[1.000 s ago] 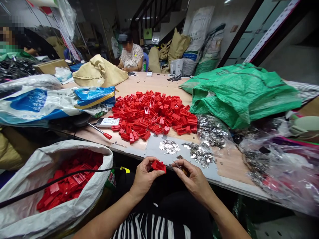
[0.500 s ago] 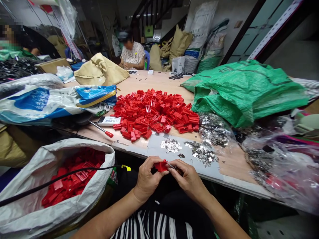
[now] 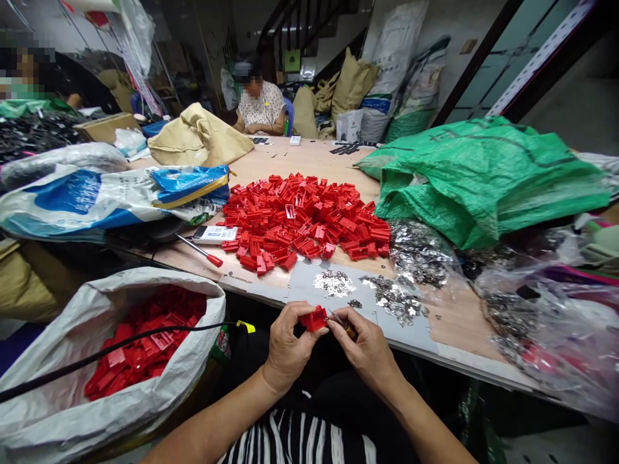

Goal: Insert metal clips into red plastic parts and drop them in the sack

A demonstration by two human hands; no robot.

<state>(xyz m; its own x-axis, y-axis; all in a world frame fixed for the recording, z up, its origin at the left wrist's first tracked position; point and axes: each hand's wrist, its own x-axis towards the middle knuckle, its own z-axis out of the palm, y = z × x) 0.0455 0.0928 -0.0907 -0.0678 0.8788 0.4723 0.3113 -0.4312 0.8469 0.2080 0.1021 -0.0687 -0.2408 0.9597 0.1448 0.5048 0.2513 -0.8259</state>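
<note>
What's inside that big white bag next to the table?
The white bag holds lots of red pieces. Its top is open, so the upper ones show; whatever lies underneath them is covered, so I can't tell.

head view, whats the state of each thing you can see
left hand: closed on red part
red part: held
right hand: closed on thin tool
thin tool: held, point near red part
red pile: loose, heaped
silver pieces: loose, spread out
white sack: open, partly filled
green sack: slumped
</note>
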